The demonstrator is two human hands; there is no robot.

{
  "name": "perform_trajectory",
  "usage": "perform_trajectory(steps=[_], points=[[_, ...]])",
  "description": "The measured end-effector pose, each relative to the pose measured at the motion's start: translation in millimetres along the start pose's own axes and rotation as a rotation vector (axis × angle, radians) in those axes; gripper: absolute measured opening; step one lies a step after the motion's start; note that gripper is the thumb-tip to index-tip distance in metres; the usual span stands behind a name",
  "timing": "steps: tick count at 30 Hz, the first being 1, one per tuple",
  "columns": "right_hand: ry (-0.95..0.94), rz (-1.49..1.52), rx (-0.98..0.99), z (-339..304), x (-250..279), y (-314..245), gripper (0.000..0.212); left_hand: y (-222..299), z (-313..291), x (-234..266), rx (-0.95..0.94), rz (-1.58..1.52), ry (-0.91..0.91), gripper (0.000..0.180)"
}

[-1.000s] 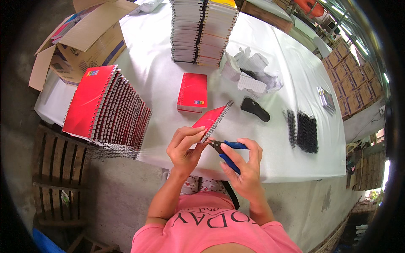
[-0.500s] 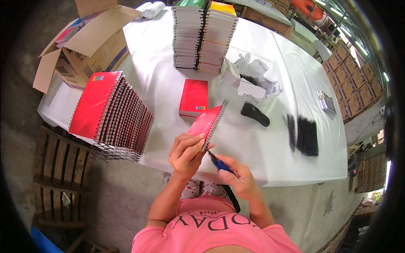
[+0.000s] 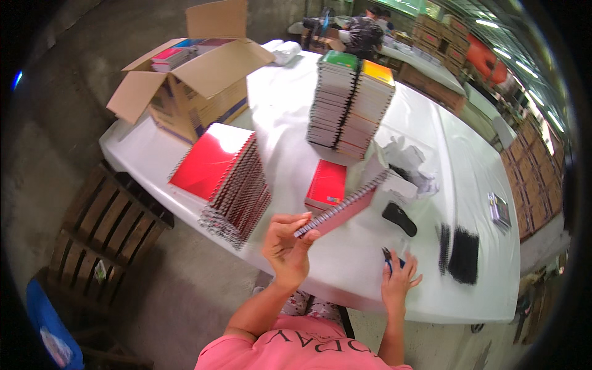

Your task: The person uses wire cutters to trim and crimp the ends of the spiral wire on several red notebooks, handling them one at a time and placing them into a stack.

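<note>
My left hand (image 3: 287,250) pinches one end of a red spiral notebook (image 3: 345,206), lifted at a slant with its wire coil facing up. Above the table to the right, my right hand (image 3: 399,285) has its fingers spread over small blue-handled pliers (image 3: 388,256). The pliers' dark jaws point away from me, and part of the handle is hidden by the fingers. Just beyond the held notebook, a low red pile of notebooks (image 3: 328,179) lies on the white-covered table (image 3: 351,277). A tall stack of red spiral notebooks (image 3: 209,163) stands to the left.
Taller stacks of notebooks (image 3: 351,102) rise at the back, near an open carton (image 3: 200,92). Crumpled paper (image 3: 410,163), a black curved object (image 3: 399,219) and black coils (image 3: 462,254) lie on the right. A wooden pallet-like rack (image 3: 102,231) stands left; people (image 3: 364,34) are far off.
The pliers have left the notebook's coil and moved right, down to the table, where my right fingers have spread. My left hand has turned the notebook flatter. The whole view has shifted.
</note>
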State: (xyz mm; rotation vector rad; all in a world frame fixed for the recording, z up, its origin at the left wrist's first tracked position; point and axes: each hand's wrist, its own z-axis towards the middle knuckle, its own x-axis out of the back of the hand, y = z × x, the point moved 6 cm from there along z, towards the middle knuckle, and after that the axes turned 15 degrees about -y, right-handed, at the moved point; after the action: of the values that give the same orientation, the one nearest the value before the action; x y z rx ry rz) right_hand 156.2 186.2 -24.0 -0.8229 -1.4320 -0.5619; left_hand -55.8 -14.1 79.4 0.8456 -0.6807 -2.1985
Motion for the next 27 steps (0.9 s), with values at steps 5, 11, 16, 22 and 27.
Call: perform_trajectory(steps=[5, 11, 16, 22, 27], points=[[0.011, 1.191, 0.715, -4, 80, -105, 0.077, 57, 0, 0, -0.166, -0.11, -0.086, 0.034], [-0.153, 1.713, 1.058, 16, 156, -219, 0.065, 152, 29, 38, -0.389, 0.63, -0.165, 0.039], [-0.347, 1.515, 1.077, 59, 201, -318, 0.045, 149, 101, 99, -0.172, 0.776, 0.196, 0.025], [-0.207, 1.142, 1.004, 99, 156, -361, 0.038, 96, 109, 145, 0.073, 0.88, 0.21, 0.021], [-0.46, 1.608, 0.949, 103, 121, -377, 0.036, 76, 103, 145, -0.003, 0.549, 0.212, 0.04]])
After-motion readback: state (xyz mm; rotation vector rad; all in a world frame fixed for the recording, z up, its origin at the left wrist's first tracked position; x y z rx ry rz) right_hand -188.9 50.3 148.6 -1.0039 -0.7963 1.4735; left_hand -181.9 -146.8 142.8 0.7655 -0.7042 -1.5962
